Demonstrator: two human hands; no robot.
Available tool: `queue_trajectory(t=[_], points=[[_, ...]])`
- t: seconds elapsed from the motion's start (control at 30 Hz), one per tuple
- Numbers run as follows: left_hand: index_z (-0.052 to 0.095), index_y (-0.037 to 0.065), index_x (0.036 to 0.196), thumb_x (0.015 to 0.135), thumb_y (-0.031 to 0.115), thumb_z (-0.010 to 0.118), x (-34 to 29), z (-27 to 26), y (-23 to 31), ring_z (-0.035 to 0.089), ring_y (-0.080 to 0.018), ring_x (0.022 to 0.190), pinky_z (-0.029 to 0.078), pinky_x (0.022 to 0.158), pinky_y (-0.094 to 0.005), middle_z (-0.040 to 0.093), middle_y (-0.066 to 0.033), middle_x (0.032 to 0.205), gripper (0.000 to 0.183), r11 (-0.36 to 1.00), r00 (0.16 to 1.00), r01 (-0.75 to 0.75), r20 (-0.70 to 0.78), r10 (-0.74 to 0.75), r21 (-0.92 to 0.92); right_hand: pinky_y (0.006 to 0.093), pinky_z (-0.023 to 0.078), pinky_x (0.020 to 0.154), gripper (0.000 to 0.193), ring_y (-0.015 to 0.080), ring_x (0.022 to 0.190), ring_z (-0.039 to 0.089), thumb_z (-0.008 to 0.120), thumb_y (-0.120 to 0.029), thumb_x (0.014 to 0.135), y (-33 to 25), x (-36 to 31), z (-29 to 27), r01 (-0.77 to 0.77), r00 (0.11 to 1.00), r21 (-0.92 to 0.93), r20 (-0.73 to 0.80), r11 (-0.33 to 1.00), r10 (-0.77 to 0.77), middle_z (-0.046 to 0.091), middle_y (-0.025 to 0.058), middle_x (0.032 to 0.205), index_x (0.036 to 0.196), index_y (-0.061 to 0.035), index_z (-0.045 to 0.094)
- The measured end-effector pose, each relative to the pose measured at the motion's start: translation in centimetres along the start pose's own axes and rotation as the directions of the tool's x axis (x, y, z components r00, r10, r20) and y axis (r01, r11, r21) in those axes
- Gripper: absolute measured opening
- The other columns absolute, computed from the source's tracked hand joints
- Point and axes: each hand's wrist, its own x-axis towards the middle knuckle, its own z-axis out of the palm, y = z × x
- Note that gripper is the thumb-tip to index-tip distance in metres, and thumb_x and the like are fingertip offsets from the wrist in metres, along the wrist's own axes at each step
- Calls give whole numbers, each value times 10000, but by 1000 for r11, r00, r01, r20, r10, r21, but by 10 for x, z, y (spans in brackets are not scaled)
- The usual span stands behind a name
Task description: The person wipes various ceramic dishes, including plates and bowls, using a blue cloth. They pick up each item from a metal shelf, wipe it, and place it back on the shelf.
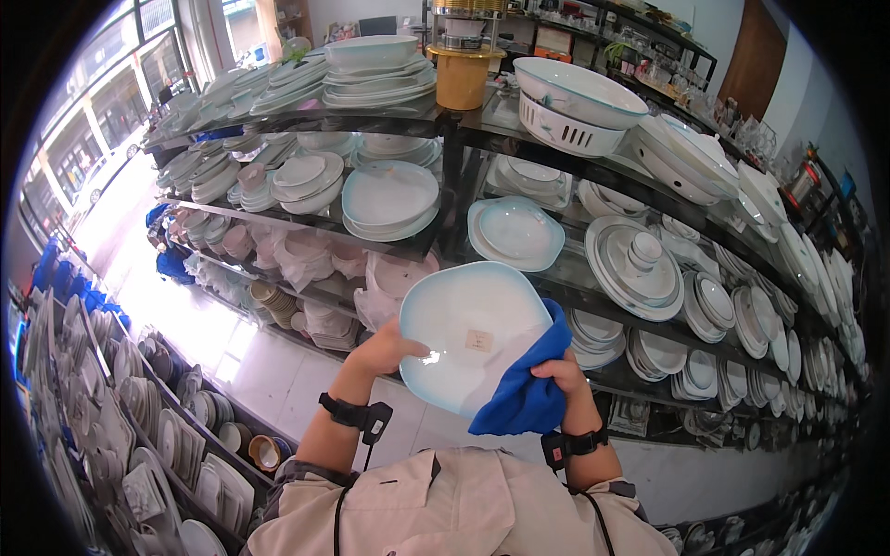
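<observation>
A large white plate [454,320] with a pale blue rim and rounded-square outline is held up before my chest, its inner face toward me. A small paper label [478,341] sits near its middle. My left hand [387,350] grips the left edge, thumb on the face and fingers hidden behind. Over the plate's right edge hangs a blue cloth [526,385], bunched in my right hand [560,371] with the thumb pressed on it. The cloth covers the lower right of the plate.
Ahead stands a dark glass-shelved rack with stacked plates [390,196], a squarish plate stack [515,232] and a large oval bowl [579,91]. A yellow and gold container [461,74] stands on top. Racks of upright dishes [222,491] line the lower left, beside a tiled floor [301,375].
</observation>
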Motion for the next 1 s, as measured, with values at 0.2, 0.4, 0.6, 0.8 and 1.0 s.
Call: queue_trajectory(t=[0.2, 0.4, 0.6, 0.8, 1.0], points=[[403, 8, 1454, 746, -33, 724, 18, -1, 1, 577, -254, 1237, 509, 1004, -401, 558, -147, 1362, 779, 828, 994, -69, 32, 104, -557, 422, 538, 947, 549, 301, 1042, 651, 575, 5, 733, 29, 18, -17, 147, 969, 34, -207, 989, -137, 661, 149, 1152, 1281, 41, 558], [387, 21, 1447, 819, 39, 743, 25, 47, -40, 542, -243, 1246, 461, 1036, -388, 536, -124, 1374, 722, 890, 944, -321, -188, 273, -323, 416, 524, 951, 534, 292, 1054, 637, 600, -7, 754, 47, 26, 3, 302, 907, 77, -330, 950, -261, 658, 142, 1158, 1285, 36, 560], [421, 20, 1421, 802, -86, 660, 17, 30, -27, 629, -251, 1100, 531, 928, -380, 588, -126, 1301, 672, 937, 983, -131, -167, 80, -323, 435, 503, 1014, 658, 335, 1132, 623, 610, -28, 709, 18, 10, 3, 159, 983, 184, -125, 970, -137, 649, 183, 1221, 1356, 46, 514], [487, 9, 1396, 796, -95, 661, 9, 3, -8, 689, -262, 1044, 596, 865, -422, 653, -151, 1231, 634, 980, 1000, -19, -2, 19, -199, 475, 511, 1021, 773, 370, 1155, 623, 644, -120, 681, 9, 5, -5, -22, 992, 236, 124, 972, -8, 616, 230, 1288, 1405, 69, 451], [466, -6, 1412, 805, -66, 669, 7, -9, -6, 663, -247, 1097, 579, 902, -394, 629, -153, 1273, 642, 952, 994, -106, -10, 107, -289, 466, 494, 1039, 733, 349, 1194, 602, 694, -275, 851, 14, 17, 26, 40, 993, 433, 80, 901, -83, 573, 219, 1349, 1443, 50, 409]])
